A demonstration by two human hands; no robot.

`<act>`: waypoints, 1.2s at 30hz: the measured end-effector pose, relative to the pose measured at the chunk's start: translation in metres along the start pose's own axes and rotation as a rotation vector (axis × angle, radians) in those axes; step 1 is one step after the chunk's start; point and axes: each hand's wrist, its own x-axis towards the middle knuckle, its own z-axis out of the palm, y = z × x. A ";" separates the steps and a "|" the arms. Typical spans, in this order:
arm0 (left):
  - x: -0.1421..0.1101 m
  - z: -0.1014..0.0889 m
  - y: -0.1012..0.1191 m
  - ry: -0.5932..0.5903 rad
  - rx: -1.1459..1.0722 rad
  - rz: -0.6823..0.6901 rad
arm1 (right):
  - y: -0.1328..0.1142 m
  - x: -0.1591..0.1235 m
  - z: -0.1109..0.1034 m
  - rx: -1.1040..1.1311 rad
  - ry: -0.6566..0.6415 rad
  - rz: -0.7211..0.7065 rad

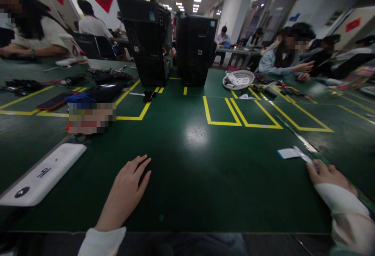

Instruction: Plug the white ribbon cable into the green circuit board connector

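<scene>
My left hand lies flat on the dark green table, fingers stretched out and together, holding nothing. My right hand rests at the table's right side, its fingertips pressed on the end of a white paper strip and a long thin strip that runs away along the table. A white sleeve covers each wrist.
A white flat device lies left of my left hand. Two black computer cases stand at the far middle. A white basket sits beyond yellow tape boxes. Other people sit at both sides.
</scene>
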 end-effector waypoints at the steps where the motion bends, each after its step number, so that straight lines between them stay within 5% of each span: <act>1: 0.000 0.000 0.000 0.003 -0.001 -0.001 | -0.002 -0.002 -0.001 0.037 -0.019 0.039; 4: 0.000 -0.001 0.002 0.019 -0.004 -0.002 | -0.009 -0.009 -0.007 0.111 -0.046 0.109; 8: 0.000 0.000 0.002 0.022 0.001 0.000 | -0.008 -0.011 -0.006 0.118 0.030 0.036; 16: -0.001 0.004 -0.002 0.001 0.019 0.004 | -0.016 0.014 0.015 0.239 0.166 -0.538; 19: -0.001 0.004 -0.002 0.016 0.018 0.011 | -0.033 0.018 0.014 0.277 0.208 -0.639; 28: 0.000 0.002 -0.001 0.018 -0.008 -0.007 | -0.131 0.012 -0.008 0.375 0.315 -0.831; 36: 0.001 0.002 0.002 0.027 -0.035 -0.014 | -0.237 -0.056 -0.052 0.481 0.228 -1.188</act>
